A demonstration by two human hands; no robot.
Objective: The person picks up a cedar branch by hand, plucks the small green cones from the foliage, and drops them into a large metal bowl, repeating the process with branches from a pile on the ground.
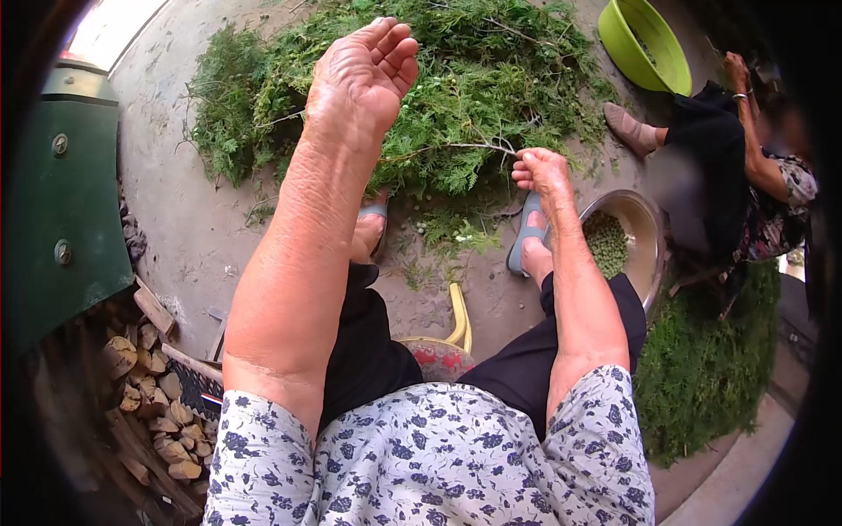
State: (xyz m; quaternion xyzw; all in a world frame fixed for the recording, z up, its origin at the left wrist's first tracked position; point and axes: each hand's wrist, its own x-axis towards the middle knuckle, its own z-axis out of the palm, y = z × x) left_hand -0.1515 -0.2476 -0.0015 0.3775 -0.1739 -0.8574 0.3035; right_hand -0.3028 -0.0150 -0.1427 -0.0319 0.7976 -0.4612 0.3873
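Observation:
My left hand (373,70) is raised over the pile of green conifer cuttings (474,101), palm turned up and fingers loosely curled, with nothing visible in it. In my right hand (545,175) the thin bare end of a conifer branch (478,146) is pinched between the fingers. The leafy part of that branch merges with the pile, so where it ends is hard to tell. Beside my right knee stands a metal basin (654,232) with many small pale-green cones (607,244) inside.
Another person (767,175) sits at the right, near a lime-green basin (645,48). More cuttings (706,368) lie behind the metal basin. Split firewood (171,412) is stacked at lower left, below a dark green panel (66,193). A stool (434,351) is under me.

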